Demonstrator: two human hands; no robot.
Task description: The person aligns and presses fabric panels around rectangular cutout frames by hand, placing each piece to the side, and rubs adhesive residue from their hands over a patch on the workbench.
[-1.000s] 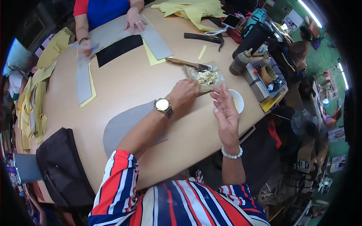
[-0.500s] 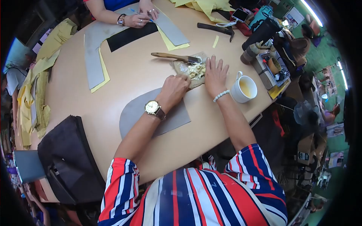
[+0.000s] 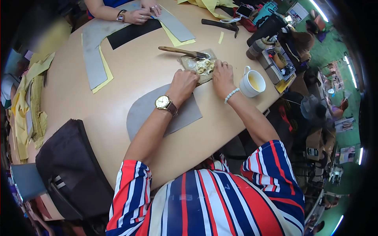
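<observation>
My left hand point(image 3: 184, 83), with the watch on its wrist, is closed at the left edge of a small board point(image 3: 204, 80). My right hand point(image 3: 223, 77), with the bead bracelet, has its fingers curled at the board's right edge. A pale, lumpy paste point(image 3: 204, 67) on plastic lies on the board between them. A wooden-handled brush point(image 3: 181, 51) rests with its bristles by the paste. Under my left forearm lies a grey rounded piece point(image 3: 185, 112). The white cup point(image 3: 252, 83) of yellowish liquid stands right of my right hand.
Across the table point(image 3: 118, 76), another person's hands point(image 3: 139, 15) work at a grey curved piece point(image 3: 93, 59) over yellow and black sheets. A hammer point(image 3: 220, 26) lies at the back. Bottles and a tray point(image 3: 275, 65) stand at right. A dark bag point(image 3: 73, 169) sits at left.
My right hand has come down from the air beside the cup to the board's right edge, and its fingers have curled. The other person's hands have come together. The brush's handle has shifted left.
</observation>
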